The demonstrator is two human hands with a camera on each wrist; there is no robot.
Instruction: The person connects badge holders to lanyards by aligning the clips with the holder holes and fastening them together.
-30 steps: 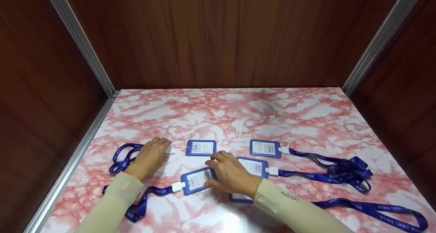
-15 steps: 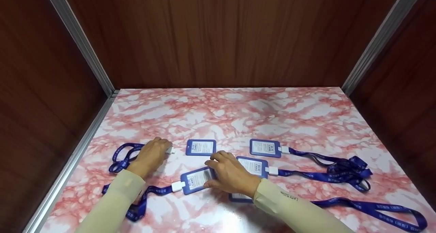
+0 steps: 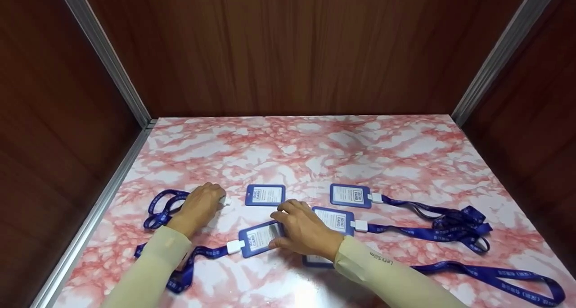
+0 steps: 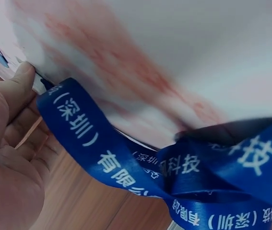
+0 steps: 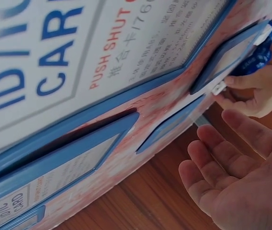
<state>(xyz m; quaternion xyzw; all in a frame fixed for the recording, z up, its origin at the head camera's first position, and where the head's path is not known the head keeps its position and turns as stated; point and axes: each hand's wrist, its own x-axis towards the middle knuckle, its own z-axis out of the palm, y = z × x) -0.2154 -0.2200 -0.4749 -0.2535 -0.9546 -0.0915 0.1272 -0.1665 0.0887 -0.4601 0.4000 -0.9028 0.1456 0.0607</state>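
My left hand (image 3: 198, 209) pinches the white clip (image 3: 226, 201) of a blue lanyard (image 4: 92, 134). In the right wrist view, this clip shows between thumb and finger. A blue-framed card holder (image 3: 265, 195) with no strap lies a little right of the clip. My right hand (image 3: 306, 229) is over the right end of another card holder (image 3: 258, 239), whose lanyard runs left. Its fingers (image 5: 222, 158) are loosely extended in the right wrist view, with nothing visibly gripped. Whether they touch that holder I cannot tell.
On the right lie several more card holders, such as one at the back (image 3: 351, 196), their blue lanyards (image 3: 459, 224) stretching right. My right wrist partly covers the lowest holder (image 3: 317, 262). Brown wood-grain panels (image 3: 288, 51) enclose the back and sides of the marbled table (image 3: 297, 150).
My left hand and the white clip have shifted very slightly to the left. My right hand and the card holders stay where they were.
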